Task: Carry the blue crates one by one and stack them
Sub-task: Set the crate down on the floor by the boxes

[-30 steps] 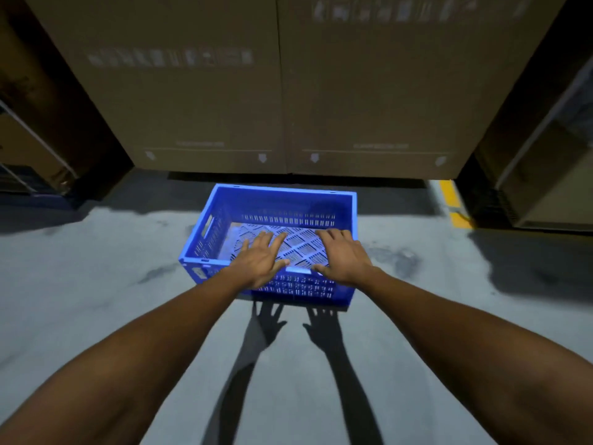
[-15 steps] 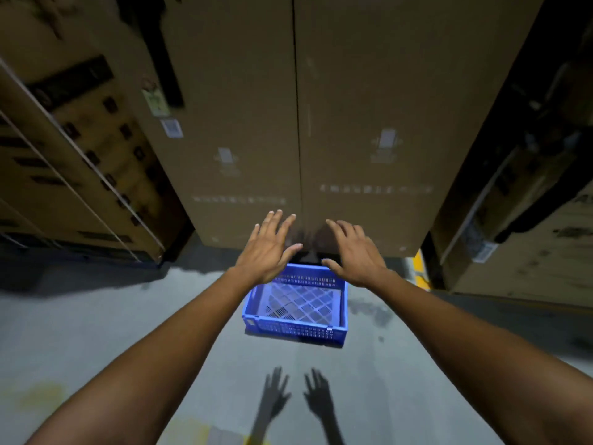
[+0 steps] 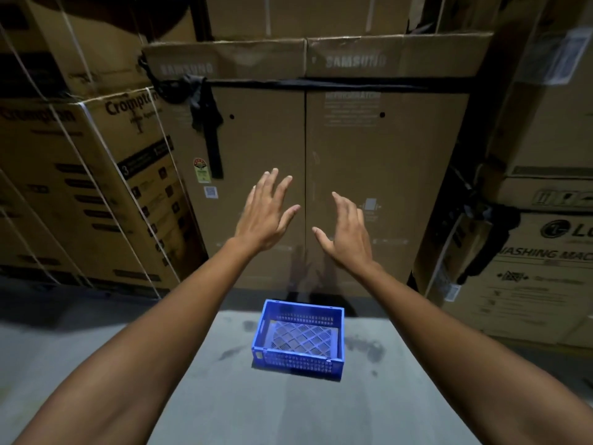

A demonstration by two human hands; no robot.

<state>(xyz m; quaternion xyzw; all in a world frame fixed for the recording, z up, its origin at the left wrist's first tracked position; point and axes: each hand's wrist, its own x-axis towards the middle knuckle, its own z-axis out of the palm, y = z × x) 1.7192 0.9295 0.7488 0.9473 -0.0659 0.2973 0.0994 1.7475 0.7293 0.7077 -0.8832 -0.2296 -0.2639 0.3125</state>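
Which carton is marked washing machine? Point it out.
The LG carton at far right. The two tall cartons behind the blue crate read Samsung; the strapped carton at left reads Crompton.

Both hands (image 3: 266, 216) (image 3: 346, 239) spread, empty, above the blue crate (image 3: 300, 340).

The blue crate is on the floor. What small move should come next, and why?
Probably turn away to fetch another crate. The left hand and right hand are open and hold nothing, the blue crate stands alone on the floor, and no second crate shows here to stack on it.
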